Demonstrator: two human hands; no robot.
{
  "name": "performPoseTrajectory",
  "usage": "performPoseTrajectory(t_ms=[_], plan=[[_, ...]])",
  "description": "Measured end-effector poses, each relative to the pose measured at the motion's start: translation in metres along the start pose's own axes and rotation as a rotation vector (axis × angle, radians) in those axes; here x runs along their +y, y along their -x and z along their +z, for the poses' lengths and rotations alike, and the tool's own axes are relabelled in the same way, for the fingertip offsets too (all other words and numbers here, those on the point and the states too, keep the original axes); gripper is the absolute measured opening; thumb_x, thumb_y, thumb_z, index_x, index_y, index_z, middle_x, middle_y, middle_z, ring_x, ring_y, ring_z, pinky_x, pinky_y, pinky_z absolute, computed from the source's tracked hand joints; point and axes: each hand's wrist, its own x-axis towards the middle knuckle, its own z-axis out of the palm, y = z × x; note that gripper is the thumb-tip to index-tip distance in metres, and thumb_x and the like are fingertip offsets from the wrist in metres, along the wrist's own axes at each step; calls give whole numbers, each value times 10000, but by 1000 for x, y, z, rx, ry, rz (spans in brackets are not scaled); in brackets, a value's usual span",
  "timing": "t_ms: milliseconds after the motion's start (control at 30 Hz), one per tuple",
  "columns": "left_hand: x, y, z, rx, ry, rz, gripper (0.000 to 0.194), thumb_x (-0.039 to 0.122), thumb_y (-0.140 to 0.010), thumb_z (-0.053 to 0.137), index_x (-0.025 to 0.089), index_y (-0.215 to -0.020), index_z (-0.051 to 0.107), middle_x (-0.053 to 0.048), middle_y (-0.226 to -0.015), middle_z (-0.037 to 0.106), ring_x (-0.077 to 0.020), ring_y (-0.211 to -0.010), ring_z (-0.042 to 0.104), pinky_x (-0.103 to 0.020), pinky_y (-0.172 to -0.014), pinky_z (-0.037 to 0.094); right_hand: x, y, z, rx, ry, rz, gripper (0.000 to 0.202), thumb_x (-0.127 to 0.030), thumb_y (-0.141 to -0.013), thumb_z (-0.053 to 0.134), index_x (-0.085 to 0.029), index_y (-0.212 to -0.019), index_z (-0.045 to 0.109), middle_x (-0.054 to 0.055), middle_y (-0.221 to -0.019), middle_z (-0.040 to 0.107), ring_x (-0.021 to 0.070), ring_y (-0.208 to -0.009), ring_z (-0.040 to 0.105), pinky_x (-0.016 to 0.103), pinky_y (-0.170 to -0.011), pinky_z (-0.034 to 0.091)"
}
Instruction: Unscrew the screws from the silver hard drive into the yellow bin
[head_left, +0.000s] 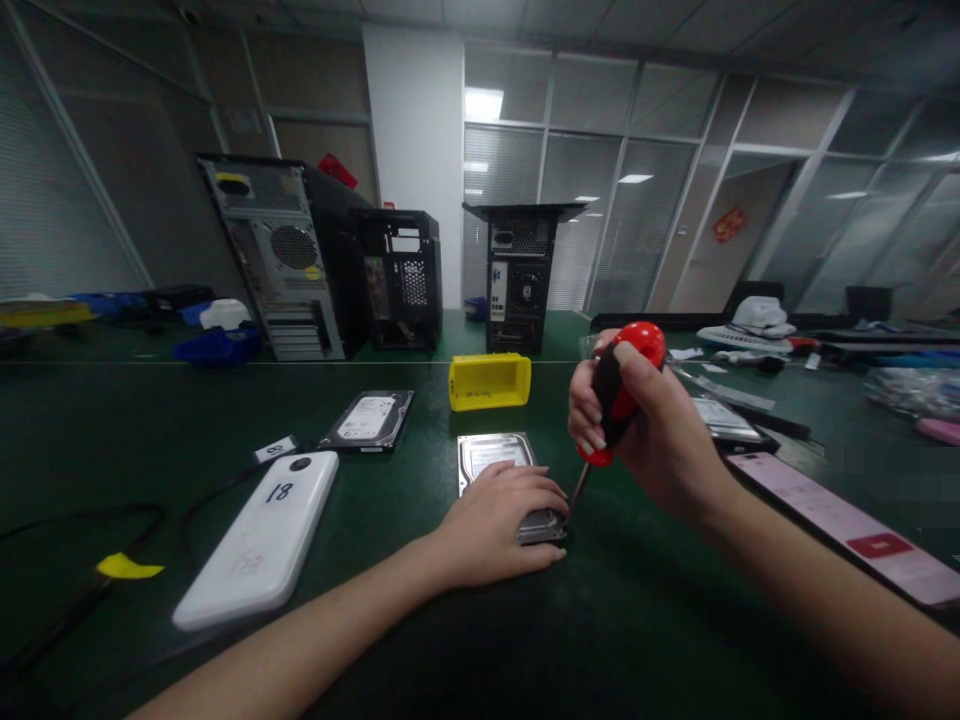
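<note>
My left hand (499, 525) rests over a silver hard drive (484, 450) on the green table. Its fingers bend over the drive's right part and the thumb lies along the near edge, holding it down. Much of the drive is hidden under the hand. In my right hand (667, 420) is a screwdriver (616, 390) with a thick red and black handle, fingers wrapped round it. Its shaft slants down to the left, and the tip meets the drive's right edge near my left fingertips. Whether a screw is there, I cannot tell.
A yellow bin (489, 382) stands just behind the drive. Another hard drive (369, 420) and a white power bank (259, 540) marked 18 lie left. A phone (847, 525) and a further drive (724, 420) lie right. Computer cases (289, 260) stand at the back.
</note>
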Motion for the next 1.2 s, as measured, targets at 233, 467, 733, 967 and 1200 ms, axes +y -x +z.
performPoseTrajectory(t_ms=[233, 467, 733, 967, 1200], plan=[[5, -2, -24, -171, 105, 28, 373, 368, -796, 711, 262, -1143, 626, -45, -1290, 571, -264, -1249, 467, -415, -1079, 299, -1, 1, 0, -38, 44, -7, 248, -456, -857, 557, -232, -900, 459, -69, -603, 489, 73, -462, 440, 224, -460, 373], [0, 37, -83, -106, -43, -224, 164, 327, -840, 653, 233, -974, 648, -3, -1009, 651, -225, -1037, 564, -392, -985, 378, -1, 1, 0, -54, 36, 10, 258, -456, -850, 565, -228, -917, 463, -68, -608, 491, 72, -463, 453, 225, -454, 394], [-9, 88, -71, -166, -112, -310, 192, 288, -848, 648, 313, -1038, 637, 17, -1063, 608, -221, -1049, 532, -389, -956, 369, 1, -2, -2, 1, 19, 22, 282, -486, -844, 560, -221, -878, 472, -68, -584, 478, 68, -445, 436, 216, -426, 377], [-1, 82, -63, -174, -228, -224, 162, 166, -833, 638, 296, -928, 648, 39, -952, 611, -184, -948, 576, -501, -1096, 161, 0, -2, -4, 12, 8, 18, 266, -469, -854, 552, -212, -869, 483, -65, -577, 477, 66, -451, 438, 211, -436, 373], [-11, 89, -52, -111, -319, -201, 142, 120, -857, 567, 249, -851, 625, 26, -944, 592, -170, -909, 577, -502, -1083, 194, -1, -2, -5, -2, 7, 27, 273, -475, -854, 553, -212, -871, 480, -68, -572, 465, 63, -447, 431, 212, -435, 370]])
